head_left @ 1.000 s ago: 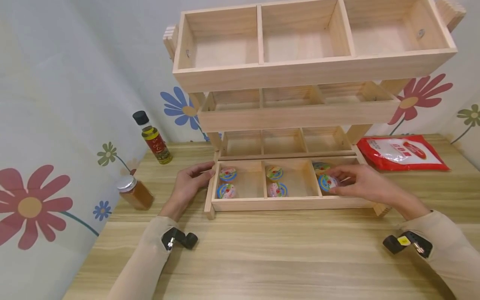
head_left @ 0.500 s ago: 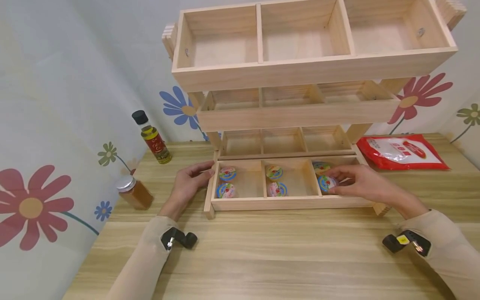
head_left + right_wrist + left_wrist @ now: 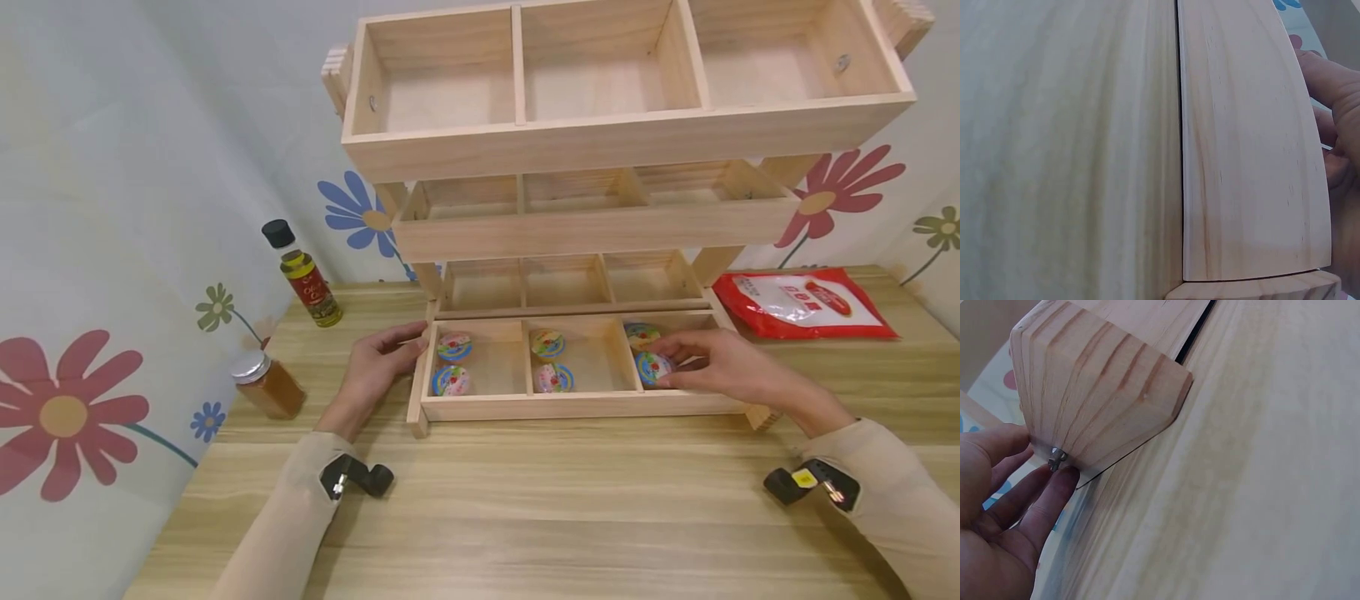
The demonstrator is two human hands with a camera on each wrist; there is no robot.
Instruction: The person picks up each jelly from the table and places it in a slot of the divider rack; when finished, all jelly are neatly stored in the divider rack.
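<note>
In the head view my right hand (image 3: 712, 362) reaches into the right compartment of the bottom wooden tray (image 3: 570, 408). Its thumb and fingers pinch a small round jelly cup (image 3: 652, 368) with a blue printed lid. Just behind it sits another jelly cup (image 3: 641, 335), partly hidden by the fingers. My left hand (image 3: 378, 367) touches the left end of the rack, its fingertips beside a metal wing bolt (image 3: 1056, 459) in the left wrist view. In the right wrist view the tray's front board (image 3: 1254, 137) covers the right fingertips and the cup.
Two jelly cups stand in each of the left (image 3: 452, 381) and middle (image 3: 553, 378) compartments. Higher tiers of the wooden rack (image 3: 622, 142) overhang the bottom tray. An oil bottle (image 3: 311, 287) and a spice jar (image 3: 270, 385) stand left; a red-and-white bag (image 3: 806, 304) lies right.
</note>
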